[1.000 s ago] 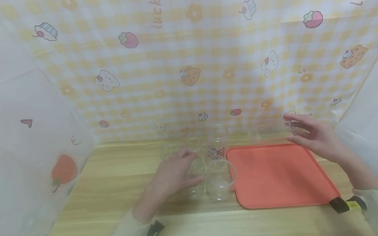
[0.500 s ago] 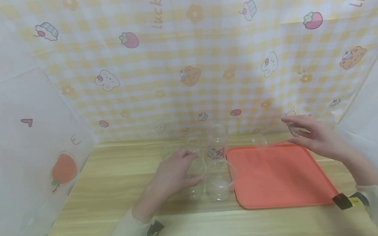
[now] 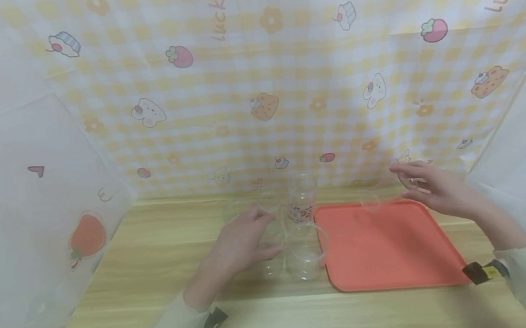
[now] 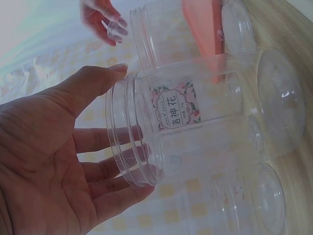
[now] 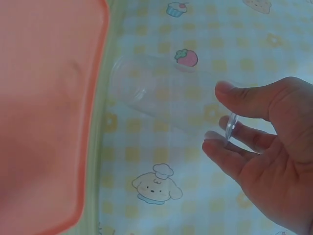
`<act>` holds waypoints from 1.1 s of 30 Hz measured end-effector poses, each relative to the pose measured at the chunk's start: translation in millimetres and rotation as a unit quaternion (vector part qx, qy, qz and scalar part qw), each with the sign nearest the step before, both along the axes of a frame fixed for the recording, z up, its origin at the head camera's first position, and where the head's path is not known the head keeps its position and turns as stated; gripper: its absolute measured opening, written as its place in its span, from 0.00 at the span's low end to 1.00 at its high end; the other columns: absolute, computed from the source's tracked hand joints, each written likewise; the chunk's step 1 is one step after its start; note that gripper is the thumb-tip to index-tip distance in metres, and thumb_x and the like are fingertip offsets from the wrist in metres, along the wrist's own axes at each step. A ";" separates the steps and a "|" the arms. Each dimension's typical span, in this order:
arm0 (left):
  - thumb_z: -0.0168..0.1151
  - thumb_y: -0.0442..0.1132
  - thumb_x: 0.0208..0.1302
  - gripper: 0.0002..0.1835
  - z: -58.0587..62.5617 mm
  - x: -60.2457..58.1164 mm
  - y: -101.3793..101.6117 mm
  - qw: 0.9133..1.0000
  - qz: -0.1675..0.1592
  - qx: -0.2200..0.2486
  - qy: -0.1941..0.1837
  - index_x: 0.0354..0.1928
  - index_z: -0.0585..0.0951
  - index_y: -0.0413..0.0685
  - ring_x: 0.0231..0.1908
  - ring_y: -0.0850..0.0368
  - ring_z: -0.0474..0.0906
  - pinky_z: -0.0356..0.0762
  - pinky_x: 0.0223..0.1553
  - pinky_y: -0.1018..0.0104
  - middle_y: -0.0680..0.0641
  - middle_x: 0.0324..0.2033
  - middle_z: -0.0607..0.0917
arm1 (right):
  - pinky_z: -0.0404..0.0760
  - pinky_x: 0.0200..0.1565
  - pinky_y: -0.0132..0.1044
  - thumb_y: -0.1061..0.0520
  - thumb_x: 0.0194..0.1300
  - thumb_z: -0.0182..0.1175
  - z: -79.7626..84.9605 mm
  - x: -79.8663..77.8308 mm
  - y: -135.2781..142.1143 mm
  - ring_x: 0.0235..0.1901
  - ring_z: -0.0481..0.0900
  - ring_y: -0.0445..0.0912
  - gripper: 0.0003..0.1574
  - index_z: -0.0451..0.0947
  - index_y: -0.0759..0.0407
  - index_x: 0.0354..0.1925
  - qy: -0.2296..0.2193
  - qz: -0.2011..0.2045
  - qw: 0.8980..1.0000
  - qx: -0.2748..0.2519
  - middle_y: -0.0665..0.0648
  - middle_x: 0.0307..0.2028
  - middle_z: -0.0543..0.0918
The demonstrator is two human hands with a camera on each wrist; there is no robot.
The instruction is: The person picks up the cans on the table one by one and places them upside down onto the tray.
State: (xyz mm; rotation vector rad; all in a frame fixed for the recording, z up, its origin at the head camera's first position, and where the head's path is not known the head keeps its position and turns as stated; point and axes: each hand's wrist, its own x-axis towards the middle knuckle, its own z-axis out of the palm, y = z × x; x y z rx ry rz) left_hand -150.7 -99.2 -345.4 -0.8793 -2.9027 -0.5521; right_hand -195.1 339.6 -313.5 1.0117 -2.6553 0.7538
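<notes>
My left hand (image 3: 237,243) holds a clear plastic jar (image 4: 215,132) by its ridged rim, thumb on one side and fingers on the other. That jar is upright on the table, partly hidden by the hand in the head view. Beside it stands another clear jar (image 3: 309,257); behind is a clear jar with a printed label (image 3: 302,212). Over the tray's far right corner, my right hand (image 3: 441,189) pinches the rim of a clear, tilted container (image 5: 151,90). Its rounded base points left, above the far edge of the orange-red tray (image 3: 390,247).
More clear jars (image 3: 237,208) stand behind the left hand, hard to make out. The wooden table (image 3: 160,279) meets a yellow-checked cloth (image 3: 217,84) at the back. White sheets (image 3: 24,250) hang at both sides.
The container in my right hand has swung its base down and slightly right, from beyond the tray toward its far edge. My left hand stays put on its jar.
</notes>
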 end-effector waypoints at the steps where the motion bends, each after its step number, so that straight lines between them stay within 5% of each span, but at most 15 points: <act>1: 0.76 0.53 0.58 0.36 0.1 0.1 -0.1 1.000 0.001 -0.001 0.000 0.65 0.78 0.45 0.52 0.47 0.79 0.82 0.51 0.53 0.45 0.56 0.80 | 0.75 0.53 0.22 0.74 0.56 0.72 0.0 -1.1 1.3 0.60 0.74 0.47 0.40 0.72 0.70 0.66 0.007 -0.003 1.000 0.012 0.71 0.61 0.74; 4: 0.76 0.54 0.58 0.36 0.1 0.2 -0.8 1.000 0.001 -0.003 0.003 0.65 0.78 0.46 0.52 0.47 0.79 0.82 0.51 0.53 0.45 0.56 0.80 | 0.84 0.48 0.36 0.73 0.55 0.73 -0.3 -3.9 6.0 0.54 0.77 0.62 0.40 0.73 0.70 0.65 0.032 -0.006 0.998 0.050 0.70 0.60 0.76; 7: 0.76 0.54 0.58 0.36 -0.8 0.2 -1.5 1.000 -0.001 -0.003 0.011 0.65 0.78 0.45 0.51 0.48 0.80 0.83 0.50 0.54 0.45 0.55 0.80 | 0.84 0.42 0.55 0.73 0.53 0.74 -1.1 -5.4 9.8 0.50 0.79 0.65 0.38 0.74 0.71 0.63 0.051 -0.015 0.995 0.087 0.71 0.56 0.78; 10: 0.76 0.54 0.58 0.36 -1.3 0.4 -2.2 1.000 -0.001 -0.001 0.014 0.64 0.78 0.45 0.50 0.49 0.80 0.83 0.49 0.55 0.45 0.54 0.80 | 0.83 0.42 0.61 0.73 0.53 0.73 -1.1 -5.5 10.2 0.48 0.79 0.68 0.36 0.75 0.74 0.61 0.033 -0.031 0.991 0.122 0.74 0.54 0.78; 17: 0.75 0.54 0.58 0.36 -1.2 0.6 -3.1 1.000 0.004 -0.002 0.008 0.64 0.78 0.45 0.51 0.48 0.80 0.82 0.51 0.54 0.45 0.55 0.80 | 0.81 0.43 0.62 0.72 0.55 0.71 -1.6 -4.4 10.4 0.47 0.78 0.69 0.33 0.74 0.77 0.59 -0.015 -0.067 0.980 0.186 0.75 0.49 0.78; 33: 0.75 0.56 0.58 0.37 -1.3 0.8 -1.5 1.000 -0.004 -0.006 0.006 0.65 0.77 0.45 0.51 0.49 0.79 0.81 0.52 0.55 0.45 0.56 0.80 | 0.82 0.41 0.65 0.73 0.55 0.70 -10.6 -10.2 32.0 0.41 0.80 0.74 0.32 0.72 0.80 0.57 -0.062 -0.079 0.983 0.157 0.81 0.49 0.77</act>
